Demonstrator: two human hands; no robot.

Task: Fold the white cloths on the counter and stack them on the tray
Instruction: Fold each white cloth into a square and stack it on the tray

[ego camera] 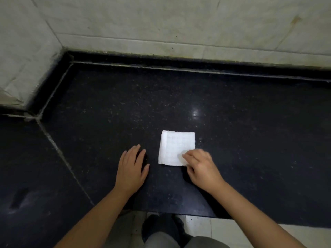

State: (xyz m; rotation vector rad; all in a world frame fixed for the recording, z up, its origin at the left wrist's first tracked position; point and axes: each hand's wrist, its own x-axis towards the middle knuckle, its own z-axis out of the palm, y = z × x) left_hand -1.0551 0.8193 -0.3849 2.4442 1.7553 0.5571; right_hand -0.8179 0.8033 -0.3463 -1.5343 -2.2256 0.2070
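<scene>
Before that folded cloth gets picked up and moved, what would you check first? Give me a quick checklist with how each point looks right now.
1. Cloth folded: the white cloth lies as a neat square. Ok.
2. Hold: the right hand has curled fingers on its near right corner. Ok.
3. Other hand out of the way: the left hand rests flat on the counter, apart from the cloth. Ok.
4. Tray to stack on: none in view. Cannot tell.
5. More cloths waiting: none in view. Cannot tell.
</scene>
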